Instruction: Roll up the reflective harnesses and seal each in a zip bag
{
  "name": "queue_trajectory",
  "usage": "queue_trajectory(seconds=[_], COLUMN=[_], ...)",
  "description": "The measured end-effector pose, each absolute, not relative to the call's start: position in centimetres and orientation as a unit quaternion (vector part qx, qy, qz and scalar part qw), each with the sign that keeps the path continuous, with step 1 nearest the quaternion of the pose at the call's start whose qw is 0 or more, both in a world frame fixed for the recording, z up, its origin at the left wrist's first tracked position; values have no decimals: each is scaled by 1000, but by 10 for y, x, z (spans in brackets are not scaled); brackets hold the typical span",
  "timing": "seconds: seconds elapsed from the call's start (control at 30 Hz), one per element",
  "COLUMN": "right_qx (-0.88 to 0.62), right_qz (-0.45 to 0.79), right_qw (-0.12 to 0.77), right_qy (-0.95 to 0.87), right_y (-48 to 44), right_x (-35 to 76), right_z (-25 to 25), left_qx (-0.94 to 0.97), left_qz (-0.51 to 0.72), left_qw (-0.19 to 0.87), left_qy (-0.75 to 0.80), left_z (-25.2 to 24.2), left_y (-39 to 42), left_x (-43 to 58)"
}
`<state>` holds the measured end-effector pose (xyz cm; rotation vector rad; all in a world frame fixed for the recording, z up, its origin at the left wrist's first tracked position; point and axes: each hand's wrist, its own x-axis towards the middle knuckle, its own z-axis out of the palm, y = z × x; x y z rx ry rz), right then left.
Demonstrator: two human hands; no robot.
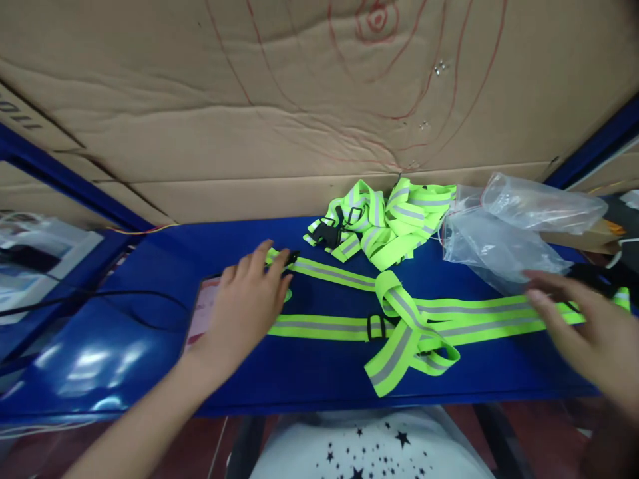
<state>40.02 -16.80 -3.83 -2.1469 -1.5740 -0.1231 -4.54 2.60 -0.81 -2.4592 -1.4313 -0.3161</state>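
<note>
A fluorescent yellow-green reflective strap [319, 328] with a grey stripe lies stretched across the blue table, crossed and looped at its middle. A black slider buckle [376, 327] sits on its lower band. At the strap's left end, my left hand [254, 286] rests palm down with fingers extended over the band, beside a small black clip [292, 257]. What lies beneath the palm is hidden. Slightly blurred, my right hand [579, 326] hovers around the strap's right end, thumb and fingers apart, with no visible grip.
Behind the strap lies a heap of similar reflective straps [394, 219] with black buckles. Clear plastic bags [504, 233] sit to its right. A phone-like pink-screened device [202, 313] is partly under my left forearm. Cardboard [249, 146] walls the blue table's [324, 382] back; a black cable [100, 293] enters from the left.
</note>
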Motion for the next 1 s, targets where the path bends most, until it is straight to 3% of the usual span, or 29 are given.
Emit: queue_trajectory(seconds=[0.1,0.2,0.27,0.57,0.8,1.0], right_qx=[-644,-584,-583,-607,-567,-590], right_qz=[144,189,202,298,348,292], right_qw=[170,126,136,208,147,141], right_qy=[-732,-779,-775,-707,-732,-740], right_y=[-156,-142,-135,-136,-157,-158], right_x=[343,313,308,327,343,328], right_z=[-28,-29,-31,-37,-39,-48], left_qx=[-936,-976,-982,-990,-977,-977], left_qz=[-145,-115,-98,-83,-115,-92], left_qw=[37,-87,-115,-60,-152,-176], left_qy=[-317,-162,-110,-97,-99,-75], left_z=[-13,-24,-33,-42,-33,-24], left_y=[0,-15,-17,-6,-5,-9], left_x=[-17,4,11,-1,-11,-6])
